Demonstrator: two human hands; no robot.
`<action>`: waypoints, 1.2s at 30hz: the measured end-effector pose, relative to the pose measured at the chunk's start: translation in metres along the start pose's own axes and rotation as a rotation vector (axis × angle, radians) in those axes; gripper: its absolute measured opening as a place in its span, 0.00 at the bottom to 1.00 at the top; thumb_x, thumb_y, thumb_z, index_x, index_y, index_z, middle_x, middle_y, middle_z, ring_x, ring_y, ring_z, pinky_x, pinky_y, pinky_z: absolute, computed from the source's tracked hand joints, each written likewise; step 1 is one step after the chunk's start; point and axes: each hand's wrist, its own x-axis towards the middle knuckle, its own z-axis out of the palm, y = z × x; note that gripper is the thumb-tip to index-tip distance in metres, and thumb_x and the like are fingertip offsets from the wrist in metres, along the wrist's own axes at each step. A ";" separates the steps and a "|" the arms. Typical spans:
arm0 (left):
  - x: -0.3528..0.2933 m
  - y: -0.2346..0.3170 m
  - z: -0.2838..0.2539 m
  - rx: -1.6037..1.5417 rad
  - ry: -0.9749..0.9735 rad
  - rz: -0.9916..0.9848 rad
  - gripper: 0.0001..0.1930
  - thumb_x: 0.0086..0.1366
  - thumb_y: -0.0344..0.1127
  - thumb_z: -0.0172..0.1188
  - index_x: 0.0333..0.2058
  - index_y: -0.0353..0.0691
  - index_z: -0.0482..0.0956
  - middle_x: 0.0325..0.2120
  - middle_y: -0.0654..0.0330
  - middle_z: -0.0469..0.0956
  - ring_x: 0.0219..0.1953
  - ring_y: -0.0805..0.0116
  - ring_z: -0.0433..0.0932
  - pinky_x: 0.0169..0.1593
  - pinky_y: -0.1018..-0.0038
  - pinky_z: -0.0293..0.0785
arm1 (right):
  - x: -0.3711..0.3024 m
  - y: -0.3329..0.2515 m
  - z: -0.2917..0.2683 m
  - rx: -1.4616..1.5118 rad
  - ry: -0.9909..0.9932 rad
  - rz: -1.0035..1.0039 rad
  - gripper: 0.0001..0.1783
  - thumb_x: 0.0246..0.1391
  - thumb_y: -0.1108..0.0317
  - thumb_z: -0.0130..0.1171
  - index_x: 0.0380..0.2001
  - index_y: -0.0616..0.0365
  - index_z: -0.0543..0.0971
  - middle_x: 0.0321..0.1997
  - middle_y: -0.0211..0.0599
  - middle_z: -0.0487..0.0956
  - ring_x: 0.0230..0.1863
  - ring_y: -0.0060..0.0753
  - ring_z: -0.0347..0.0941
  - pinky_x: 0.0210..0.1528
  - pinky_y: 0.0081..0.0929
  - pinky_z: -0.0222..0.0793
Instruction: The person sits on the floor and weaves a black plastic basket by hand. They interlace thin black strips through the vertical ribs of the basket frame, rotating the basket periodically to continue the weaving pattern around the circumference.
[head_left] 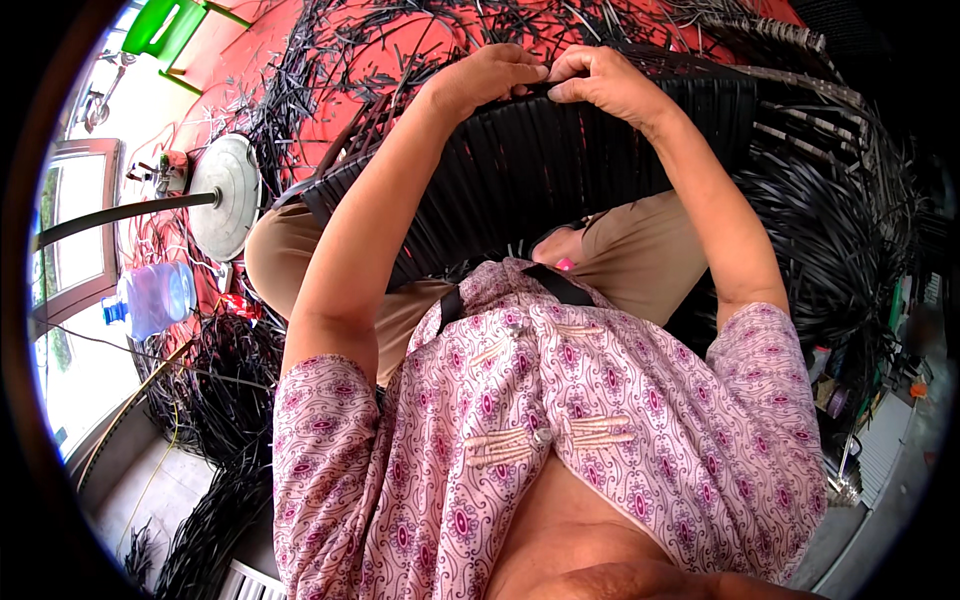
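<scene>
Blk woven piece, upper ctr of frame, is looking like smooth plastic strips, semi-matt; loose strips, R side, are shining like glossy plastic. Bottle, L side, is showing see-through plastic; shirt, lower ctr, is showing printed cloth; trousers, mid-frame, matt plain cloth.

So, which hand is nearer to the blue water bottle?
Left. The left hand is above and right of the bottle in the picture; the right hand is farther right. Both are at the far edge of the black woven piece.
</scene>
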 end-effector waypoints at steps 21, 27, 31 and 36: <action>-0.042 0.002 0.017 0.819 0.332 0.858 0.14 0.65 0.28 0.56 0.50 0.39 0.75 0.34 0.62 0.83 0.38 0.77 0.81 0.41 0.75 0.74 | -0.031 -0.004 0.019 -0.299 0.355 -0.331 0.16 0.45 0.73 0.69 0.41 0.60 0.82 0.43 0.35 0.81 0.47 0.34 0.79 0.53 0.31 0.74; -0.062 -0.013 -0.032 0.310 0.347 0.380 0.17 0.67 0.27 0.54 0.54 0.35 0.74 0.36 0.59 0.83 0.41 0.73 0.81 0.45 0.77 0.75 | -0.020 -0.011 0.019 -0.055 0.279 -0.320 0.16 0.51 0.71 0.66 0.45 0.58 0.83 0.43 0.34 0.82 0.47 0.28 0.79 0.54 0.26 0.73; -0.053 -0.027 -0.041 0.224 0.137 0.278 0.18 0.65 0.28 0.55 0.53 0.34 0.74 0.33 0.59 0.82 0.37 0.73 0.80 0.44 0.77 0.74 | -0.006 -0.023 0.039 -0.112 0.246 -0.332 0.13 0.54 0.65 0.65 0.42 0.57 0.84 0.39 0.34 0.83 0.41 0.31 0.80 0.48 0.27 0.73; -0.042 -0.017 -0.038 0.509 0.083 0.240 0.16 0.65 0.31 0.57 0.50 0.33 0.76 0.34 0.61 0.82 0.38 0.74 0.78 0.44 0.77 0.73 | -0.007 -0.033 0.045 -0.291 0.271 -0.345 0.11 0.54 0.64 0.64 0.39 0.54 0.85 0.35 0.37 0.84 0.42 0.38 0.80 0.48 0.31 0.74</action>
